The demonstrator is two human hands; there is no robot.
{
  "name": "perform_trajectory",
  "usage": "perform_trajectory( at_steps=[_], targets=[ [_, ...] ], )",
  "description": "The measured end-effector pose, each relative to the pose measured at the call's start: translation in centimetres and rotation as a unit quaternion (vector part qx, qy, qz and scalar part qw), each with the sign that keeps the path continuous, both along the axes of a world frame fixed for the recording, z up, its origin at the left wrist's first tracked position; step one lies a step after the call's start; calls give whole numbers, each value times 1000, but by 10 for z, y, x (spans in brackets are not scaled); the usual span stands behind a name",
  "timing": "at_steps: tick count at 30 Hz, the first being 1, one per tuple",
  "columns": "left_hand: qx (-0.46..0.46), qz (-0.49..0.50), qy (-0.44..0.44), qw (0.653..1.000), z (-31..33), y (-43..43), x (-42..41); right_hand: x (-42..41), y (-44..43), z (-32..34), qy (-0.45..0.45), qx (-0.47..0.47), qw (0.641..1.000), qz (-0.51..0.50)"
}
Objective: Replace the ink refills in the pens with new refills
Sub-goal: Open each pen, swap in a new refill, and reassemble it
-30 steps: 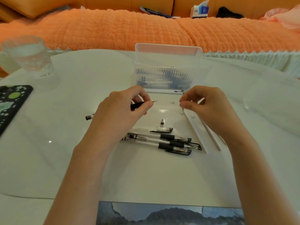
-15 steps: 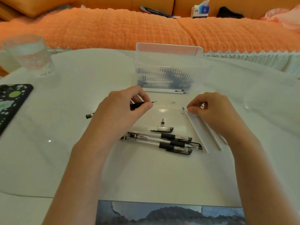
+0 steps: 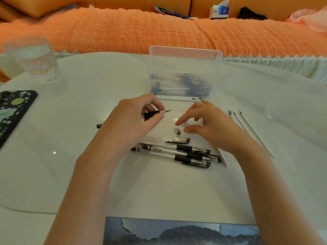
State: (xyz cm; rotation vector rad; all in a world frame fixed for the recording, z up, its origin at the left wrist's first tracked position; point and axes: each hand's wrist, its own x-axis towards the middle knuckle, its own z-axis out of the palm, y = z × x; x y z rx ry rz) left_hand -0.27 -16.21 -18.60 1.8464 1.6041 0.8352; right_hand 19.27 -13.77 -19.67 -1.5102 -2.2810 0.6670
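On the table, head view: we look down at a white table [image 3: 85, 106] with both hands at work over it.
Left hand: our left hand [image 3: 131, 121] has its fingers curled round the black grip of a pen [image 3: 153, 114], whose bare tip points right.
Right hand: our right hand [image 3: 210, 128] holds nothing. Its fingers are loose and spread, with the forefinger stretched leftward.
Nose cone: a small nose cone [image 3: 177, 131] stands just beside the right thumb; we cannot tell whether they touch.
Cap: a loose cap [image 3: 180, 139] lies just nearer us than the cone.
Pens: three more pens [image 3: 177, 152] lie side by side below the cap, tips rightward.
Refills: thin white refills [image 3: 247, 128] lie to the right of the right hand, tips pointing away from us.
Box: a clear box [image 3: 184, 75] stands behind the hands with its lid raised, its contents blurred.
Left side: we see a glass [image 3: 33, 59] and a phone [image 3: 14, 114].
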Motion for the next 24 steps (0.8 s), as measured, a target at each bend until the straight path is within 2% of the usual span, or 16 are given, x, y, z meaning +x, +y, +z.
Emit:
perform_trajectory(
  at_steps=[11, 17, 24],
  targets=[
    [2, -6, 0, 1000, -1, 1, -1, -9, -1, -3, 19, -9, 1000, 3],
    [-8, -2, -2, 1000, -1, 2, -1, -1, -2, 4, 137, 31, 988, -62],
    [-10, -7, -3, 1000, 0, 1, 2, -10, -5, 7, 184, 37, 980, -62]
  ],
)
